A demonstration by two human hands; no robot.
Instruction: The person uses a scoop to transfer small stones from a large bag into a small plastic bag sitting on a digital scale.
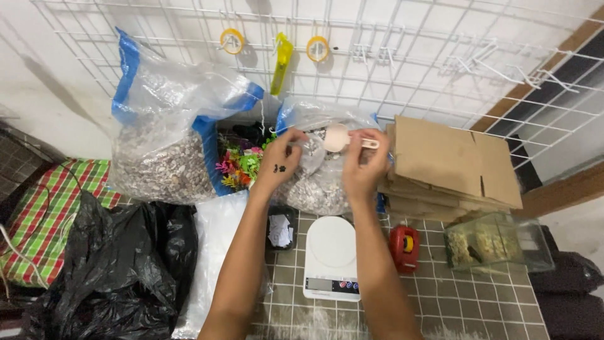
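Note:
My right hand holds a small pale pink scoop by its handle, its bowl over the mouth of a clear plastic bag of gravel. My left hand grips the edge of that bag's opening. Below my hands a white digital kitchen scale sits on the tiled tabletop. A small black tray with a white paper scrap lies left of the scale.
A bigger blue-edged bag of gravel stands at the left, with colourful plastic plants beside it. Flattened cardboard, a red tape measure and a small glass tank are on the right. Black plastic bags lie at the lower left. A wire grid covers the wall.

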